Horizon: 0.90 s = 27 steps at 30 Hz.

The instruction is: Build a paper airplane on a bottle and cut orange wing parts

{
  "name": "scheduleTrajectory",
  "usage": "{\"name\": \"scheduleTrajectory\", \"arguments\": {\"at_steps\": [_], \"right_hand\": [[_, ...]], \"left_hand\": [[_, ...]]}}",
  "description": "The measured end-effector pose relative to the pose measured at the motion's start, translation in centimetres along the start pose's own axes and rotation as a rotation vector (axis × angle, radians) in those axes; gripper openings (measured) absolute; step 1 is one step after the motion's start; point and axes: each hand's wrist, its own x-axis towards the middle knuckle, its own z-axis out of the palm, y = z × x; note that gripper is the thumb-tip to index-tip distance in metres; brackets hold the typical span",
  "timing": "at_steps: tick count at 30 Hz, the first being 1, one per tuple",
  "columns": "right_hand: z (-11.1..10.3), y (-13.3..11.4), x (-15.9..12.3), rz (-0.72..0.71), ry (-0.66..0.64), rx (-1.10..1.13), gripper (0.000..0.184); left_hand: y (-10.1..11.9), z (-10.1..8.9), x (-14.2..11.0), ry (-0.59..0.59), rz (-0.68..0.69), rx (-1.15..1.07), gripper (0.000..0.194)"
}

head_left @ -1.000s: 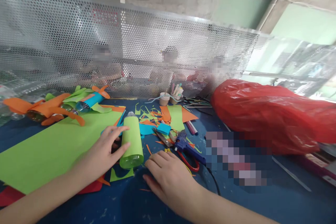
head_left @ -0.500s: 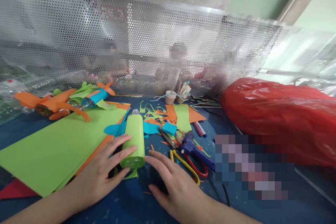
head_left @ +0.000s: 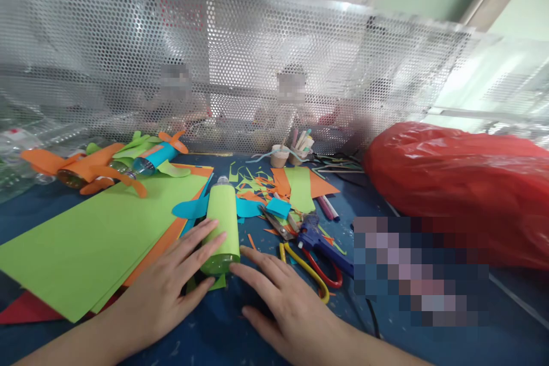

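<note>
A plastic bottle point(head_left: 223, 220) wrapped in light green paper lies on the table, its neck pointing away from me. Blue paper wings point(head_left: 191, 209) stick out on both sides of it. My left hand point(head_left: 175, 269) rests its spread fingers on the bottle's left side, the thumb by the base. At the base's right corner, the outstretched fingers of my right hand point(head_left: 283, 291) touch or nearly touch the bottle. Green paper point(head_left: 219, 283) shows under the base. Just right are scissors point(head_left: 306, 266) with red and yellow handles and a blue glue gun point(head_left: 321, 243).
Green sheets point(head_left: 115, 234) are stacked on the left. Behind them lie paper-covered bottles point(head_left: 156, 157) with orange propellers. Paper scraps point(head_left: 257, 186), markers point(head_left: 328, 207) and cups of pens point(head_left: 280, 155) stand farther back. A red plastic bag point(head_left: 450, 183) fills the right, before a perforated metal screen point(head_left: 240, 68).
The view has shifted slightly. My right fingertips have come in closer against the bottle's base; the left hand stays on the bottle.
</note>
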Motion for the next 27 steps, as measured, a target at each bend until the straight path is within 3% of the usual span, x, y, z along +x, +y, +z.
{"name": "scheduleTrajectory", "arguments": {"at_steps": [5,10,18,22,27], "right_hand": [[0.2,0.2,0.1,-0.008,-0.013,0.000,0.067],[0.4,0.3,0.1,0.002,-0.036,-0.021,0.069],[0.6,0.3,-0.2,0.011,-0.003,0.024,0.067],[0.7,0.2,-0.3,0.028,-0.016,0.046,0.072],[0.7,0.4,-0.2,0.024,-0.032,0.056,0.073]], "left_hand": [[-0.1,0.0,-0.1,0.076,-0.064,-0.084,0.062],[-0.1,-0.2,0.0,0.136,0.015,-0.021,0.047],[-0.3,0.1,-0.4,0.148,0.134,-0.028,0.055],[0.1,0.5,-0.9,0.119,0.147,-0.049,0.049],[1.0,0.4,-0.9,0.186,0.207,-0.070,0.049]]}}
